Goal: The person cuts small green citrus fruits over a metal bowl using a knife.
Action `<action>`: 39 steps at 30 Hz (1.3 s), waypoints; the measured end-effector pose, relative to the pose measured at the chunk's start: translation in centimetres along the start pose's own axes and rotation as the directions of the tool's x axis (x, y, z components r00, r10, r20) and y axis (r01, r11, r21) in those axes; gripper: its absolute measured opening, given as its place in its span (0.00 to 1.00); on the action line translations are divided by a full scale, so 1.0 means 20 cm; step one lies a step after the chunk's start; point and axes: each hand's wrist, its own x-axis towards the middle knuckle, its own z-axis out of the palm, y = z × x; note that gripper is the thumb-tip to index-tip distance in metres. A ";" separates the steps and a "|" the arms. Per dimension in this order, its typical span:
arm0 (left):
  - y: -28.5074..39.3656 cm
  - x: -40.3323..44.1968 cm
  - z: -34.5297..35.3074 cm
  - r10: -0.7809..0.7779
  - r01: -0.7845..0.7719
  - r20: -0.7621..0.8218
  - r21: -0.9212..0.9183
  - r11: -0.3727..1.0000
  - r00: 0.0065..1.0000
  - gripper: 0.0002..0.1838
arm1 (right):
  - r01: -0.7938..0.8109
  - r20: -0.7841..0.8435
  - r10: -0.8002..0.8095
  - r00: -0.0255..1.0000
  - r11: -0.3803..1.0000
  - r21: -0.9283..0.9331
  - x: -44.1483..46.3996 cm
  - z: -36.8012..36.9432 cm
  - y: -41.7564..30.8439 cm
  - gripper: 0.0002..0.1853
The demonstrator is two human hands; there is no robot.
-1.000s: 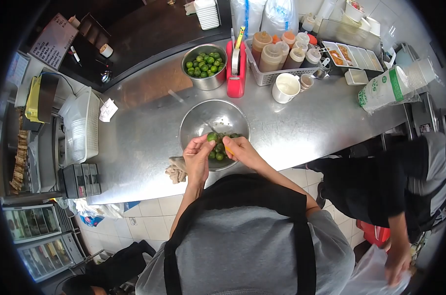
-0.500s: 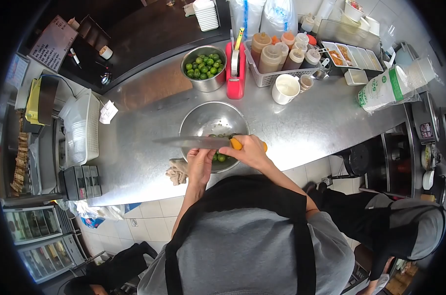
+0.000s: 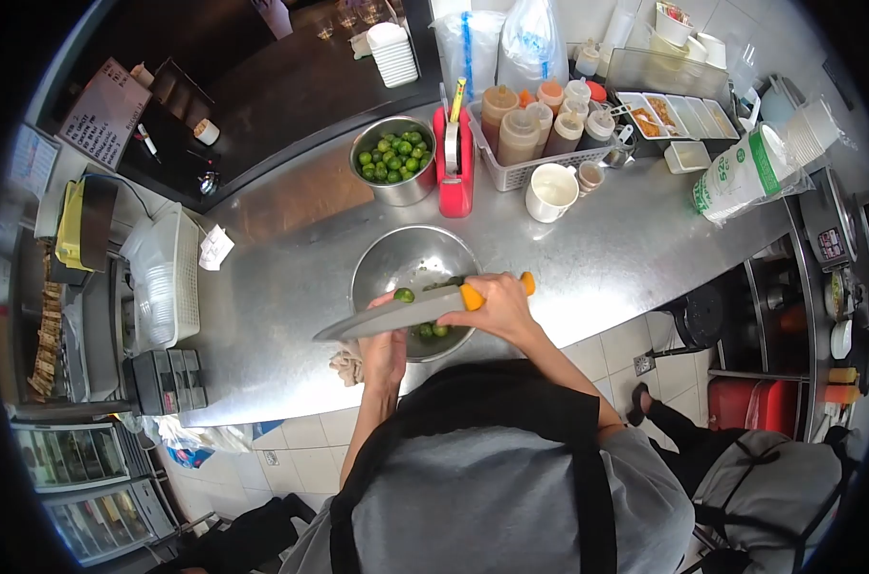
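A large knife (image 3: 387,320) with a yellow handle is gripped in my right hand (image 3: 500,304), its blade pointing left across the front of the steel bowl (image 3: 369,258). Behind the blade, my left hand (image 3: 385,352) is partly covered by it. A small green citrus fruit (image 3: 404,296) shows just above the blade, at the fingertips of my left hand. More green fruits (image 3: 433,330) lie in the bowl below my right hand. Farther back stands a steel pot (image 3: 403,191) full of green fruits.
A red tape dispenser (image 3: 455,196) stands beside the pot. Sauce bottles fill a grey basket (image 3: 540,173), with a white cup (image 3: 552,194) before it. A crumpled cloth (image 3: 346,365) lies left of the bowl. Another person (image 3: 769,488) is at the lower right.
The knife blade now slants down to the left, and a fruit shows above it. The counter sits lower in view. The person at the right has shifted.
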 end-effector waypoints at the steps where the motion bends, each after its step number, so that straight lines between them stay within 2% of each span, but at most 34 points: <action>1: 0.01 0.00 0.00 0.021 -0.021 0.000 0.010 1.000 1.000 0.15 | 0.003 0.002 -0.003 1.000 1.000 -0.008 0.00 0.00 0.01 0.33; 3: 0.00 0.00 0.02 -0.017 0.017 0.003 -0.011 1.000 1.000 0.14 | 0.000 0.004 0.000 1.000 1.000 -0.021 0.00 -0.01 0.01 0.33; 6: -0.02 -0.02 0.05 -0.051 0.051 0.026 -0.024 0.998 0.998 0.13 | 0.110 0.022 -0.110 0.994 0.994 -0.004 0.01 -0.01 -0.08 0.33; 13: -0.01 -0.01 -0.02 -0.096 0.093 -0.019 -0.126 0.988 0.995 0.13 | -0.037 0.057 0.037 0.998 0.999 0.003 0.01 -0.01 0.02 0.32; 16: 0.03 0.04 -0.06 -0.186 0.200 0.105 -0.152 0.968 0.977 0.14 | -0.117 0.086 0.115 0.990 0.993 0.020 0.01 -0.03 0.03 0.31; 19: 0.07 0.25 -0.02 -0.086 0.084 0.027 0.059 0.995 0.996 0.17 | -0.229 0.152 0.210 0.966 0.966 0.118 0.00 -0.02 0.01 0.30; 21: 0.16 0.39 0.09 0.025 -0.029 0.039 0.106 0.994 0.999 0.23 | -0.312 0.227 0.262 0.938 0.922 0.228 0.00 0.00 0.00 0.29; 23: 0.22 0.55 0.16 0.124 -0.132 0.153 0.042 0.990 0.980 0.28 | -0.304 0.210 0.258 0.943 0.924 0.232 0.01 -0.01 -0.01 0.32; 26: 0.21 0.65 0.15 0.264 -0.294 0.211 0.124 0.948 0.941 0.27 | -0.329 0.190 0.289 0.938 0.917 0.227 0.01 -0.03 0.00 0.34; 27: 0.21 0.64 0.15 0.259 -0.321 0.231 0.292 0.901 0.938 0.27 | -0.349 0.186 0.312 0.932 0.909 0.226 0.00 -0.03 0.01 0.34; 29: 0.22 0.57 0.12 0.238 -0.353 0.265 0.594 0.723 0.934 0.28 | -0.422 0.217 0.372 0.903 0.864 0.274 -0.02 -0.03 0.03 0.30; 30: 0.19 0.56 0.05 0.244 -0.427 0.351 0.747 0.509 0.904 0.24 | -0.456 0.236 0.398 0.887 0.839 0.297 -0.02 -0.02 0.04 0.29; 31: 0.17 0.53 -0.01 0.153 -0.425 0.397 0.852 0.306 0.905 0.21 | -0.483 0.257 0.417 0.872 0.821 0.305 -0.02 -0.02 0.04 0.29; 33: 0.14 0.45 -0.11 -0.040 -0.421 0.420 0.895 -0.145 0.907 0.16 | -0.526 0.298 0.443 0.845 0.789 0.317 -0.02 -0.01 0.04 0.31; 36: 0.07 0.34 -0.18 -0.163 -0.386 0.354 0.887 -0.254 0.921 0.14 | -0.515 0.297 0.432 0.852 0.798 0.315 -0.02 0.01 0.05 0.36; 37: 0.04 0.32 -0.20 -0.140 -0.374 0.349 0.893 -0.249 0.926 0.14 | -0.514 0.301 0.430 0.851 0.799 0.311 -0.02 0.01 0.06 0.39; 39: -0.03 0.29 -0.21 -0.091 -0.350 0.338 0.906 -0.239 0.937 0.15 | -0.506 0.316 0.415 0.854 0.805 0.311 -0.02 0.03 0.06 0.34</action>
